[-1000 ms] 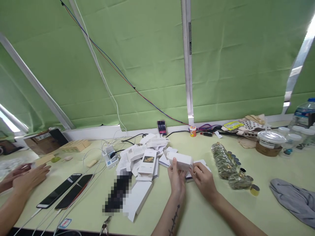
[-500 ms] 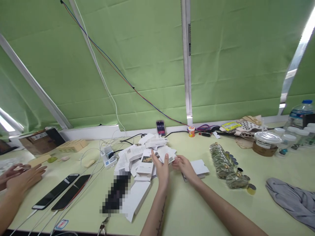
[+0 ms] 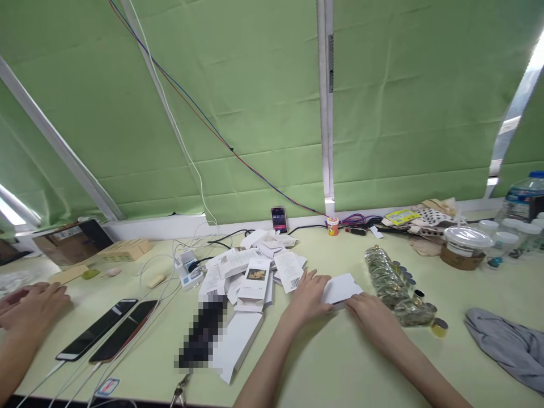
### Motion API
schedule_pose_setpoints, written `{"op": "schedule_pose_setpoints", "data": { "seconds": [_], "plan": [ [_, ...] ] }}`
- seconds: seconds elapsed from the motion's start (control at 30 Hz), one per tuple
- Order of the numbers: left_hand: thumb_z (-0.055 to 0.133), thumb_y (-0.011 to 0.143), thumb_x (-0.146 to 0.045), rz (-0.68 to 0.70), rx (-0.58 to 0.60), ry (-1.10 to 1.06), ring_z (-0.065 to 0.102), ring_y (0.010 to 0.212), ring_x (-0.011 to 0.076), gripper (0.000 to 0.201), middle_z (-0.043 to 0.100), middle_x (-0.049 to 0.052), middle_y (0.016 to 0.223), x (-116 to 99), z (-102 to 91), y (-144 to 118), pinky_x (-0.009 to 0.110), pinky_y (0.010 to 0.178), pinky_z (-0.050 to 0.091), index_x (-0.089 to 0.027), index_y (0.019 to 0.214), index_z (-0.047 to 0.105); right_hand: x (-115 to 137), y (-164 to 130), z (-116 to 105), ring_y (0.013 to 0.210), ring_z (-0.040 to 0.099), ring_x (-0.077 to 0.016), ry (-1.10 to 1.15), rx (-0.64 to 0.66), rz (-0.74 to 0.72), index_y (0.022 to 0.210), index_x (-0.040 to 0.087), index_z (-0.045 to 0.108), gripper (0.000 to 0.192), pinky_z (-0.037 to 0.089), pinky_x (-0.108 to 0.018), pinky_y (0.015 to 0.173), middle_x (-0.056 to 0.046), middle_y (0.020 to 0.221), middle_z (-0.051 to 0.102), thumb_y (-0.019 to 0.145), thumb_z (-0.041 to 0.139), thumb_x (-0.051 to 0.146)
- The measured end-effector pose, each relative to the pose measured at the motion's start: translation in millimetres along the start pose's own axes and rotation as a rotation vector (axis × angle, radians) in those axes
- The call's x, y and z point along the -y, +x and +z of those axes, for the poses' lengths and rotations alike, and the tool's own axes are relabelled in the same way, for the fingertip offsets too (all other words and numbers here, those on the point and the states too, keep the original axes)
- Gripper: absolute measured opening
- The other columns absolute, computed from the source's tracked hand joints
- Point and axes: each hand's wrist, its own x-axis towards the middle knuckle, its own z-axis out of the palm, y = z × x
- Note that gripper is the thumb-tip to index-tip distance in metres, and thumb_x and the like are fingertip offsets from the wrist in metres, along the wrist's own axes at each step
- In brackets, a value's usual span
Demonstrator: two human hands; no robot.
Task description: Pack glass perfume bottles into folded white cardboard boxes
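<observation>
co-worker's hands flat on table far left | two phones glossy black, cabled | box heap white card, barcode label, print unreadable | left hand fingers spread, pressing flat white carton at left edge | right hand fingertips pinching its near edge | jars bagged, just right

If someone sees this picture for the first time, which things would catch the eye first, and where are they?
Probably the pile of white cartons at the middle of the pale green table, in front of the big green blinds. Just right of it, the left hand and right hand both rest on a flat white carton. Further right lies a row of clear packets; two dark phones lie at the left, near another person's hands.
</observation>
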Motion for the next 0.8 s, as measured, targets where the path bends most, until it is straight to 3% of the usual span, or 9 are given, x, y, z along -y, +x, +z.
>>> {"op": "schedule_pose_setpoints", "data": {
  "seconds": [0.13, 0.27, 0.33, 0.4, 0.47, 0.53, 0.67, 0.8],
  "plan": [
    [0.053, 0.085, -0.037, -0.076, 0.122, 0.149, 0.061, 0.099, 0.0260, 0.038, 0.066, 0.006, 0.101, 3.6, -8.5, 12.6, 0.034, 0.083, 0.045, -0.025, 0.121, 0.048, 0.5, -3.6, 11.2, 0.085, 0.064, -0.0195, -0.018, -0.085, 0.054, 0.113, 0.019, 0.059, 0.050, 0.041, -0.028, 0.069, -0.009, 0.115, 0.064, 0.078, 0.032, -0.004],
    [0.040, 0.090, -0.024, -0.100, 0.095, 0.249, 0.064, 0.083, 0.0237, 0.029, 0.066, 0.005, 0.086, 10.6, -15.8, 20.1, 0.029, 0.066, 0.045, -0.024, 0.119, 0.047, -1.6, 6.9, 17.5, 0.094, 0.060, -0.0225, -0.042, -0.151, 0.026, 0.109, 0.018, 0.062, 0.045, 0.043, -0.031, 0.077, -0.010, 0.106, 0.064, 0.082, 0.033, -0.002],
    [0.037, 0.089, -0.014, -0.111, 0.061, 0.271, 0.064, 0.081, 0.0228, 0.034, 0.064, 0.006, 0.088, 12.1, -17.3, 23.2, 0.029, 0.066, 0.045, -0.022, 0.121, 0.043, -2.9, 17.0, 19.5, 0.098, 0.057, -0.0238, -0.055, -0.151, 0.009, 0.110, 0.018, 0.062, 0.042, 0.042, -0.032, 0.082, -0.011, 0.104, 0.064, 0.083, 0.036, -0.001],
    [0.037, 0.086, -0.005, -0.102, -0.016, 0.325, 0.061, 0.091, 0.0228, 0.041, 0.061, 0.009, 0.104, 12.0, -16.0, 26.6, 0.032, 0.073, 0.045, -0.020, 0.123, 0.042, -4.3, 30.0, 21.1, 0.106, 0.052, -0.0262, -0.080, -0.111, 0.020, 0.115, 0.019, 0.059, 0.042, 0.042, -0.034, 0.084, -0.013, 0.112, 0.061, 0.084, 0.038, 0.001],
    [0.039, 0.084, -0.002, -0.044, -0.117, 0.434, 0.054, 0.106, 0.0253, 0.039, 0.054, 0.013, 0.118, 10.9, -11.6, 29.9, 0.036, 0.084, 0.043, -0.017, 0.118, 0.048, -6.6, 44.3, 22.5, 0.116, 0.046, -0.0296, -0.100, -0.056, 0.022, 0.117, 0.020, 0.058, 0.040, 0.041, -0.037, 0.086, -0.014, 0.122, 0.057, 0.085, 0.041, 0.005],
    [0.042, 0.083, -0.003, 0.036, -0.167, 0.529, 0.049, 0.112, 0.0269, 0.028, 0.054, 0.014, 0.116, 9.0, -5.0, 32.3, 0.038, 0.089, 0.041, -0.014, 0.103, 0.059, -10.4, 57.6, 23.5, 0.119, 0.043, -0.0301, -0.100, -0.014, -0.008, 0.114, 0.022, 0.061, 0.035, 0.041, -0.036, 0.085, -0.013, 0.123, 0.056, 0.087, 0.043, 0.010],
    [0.053, 0.084, -0.025, 0.148, -0.110, 0.546, 0.050, 0.103, 0.0259, 0.019, 0.060, 0.011, 0.102, 5.5, 8.4, 32.6, 0.040, 0.090, 0.040, -0.016, 0.080, 0.069, -21.2, 71.7, 24.3, 0.099, 0.054, -0.0239, -0.088, 0.068, -0.066, 0.097, 0.020, 0.066, 0.022, 0.042, -0.030, 0.077, -0.010, 0.102, 0.064, 0.086, 0.049, 0.013],
    [0.056, 0.071, -0.064, 0.216, -0.083, 0.545, 0.036, 0.124, 0.0351, 0.052, 0.055, 0.014, 0.123, 6.8, 14.0, 32.8, 0.051, 0.107, 0.021, -0.016, 0.077, 0.074, -27.5, 68.3, 25.3, 0.090, 0.055, -0.0219, -0.083, 0.115, -0.084, 0.092, 0.018, 0.066, 0.015, 0.041, -0.028, 0.075, -0.009, 0.096, 0.064, 0.084, 0.054, 0.017]
  ]
}}
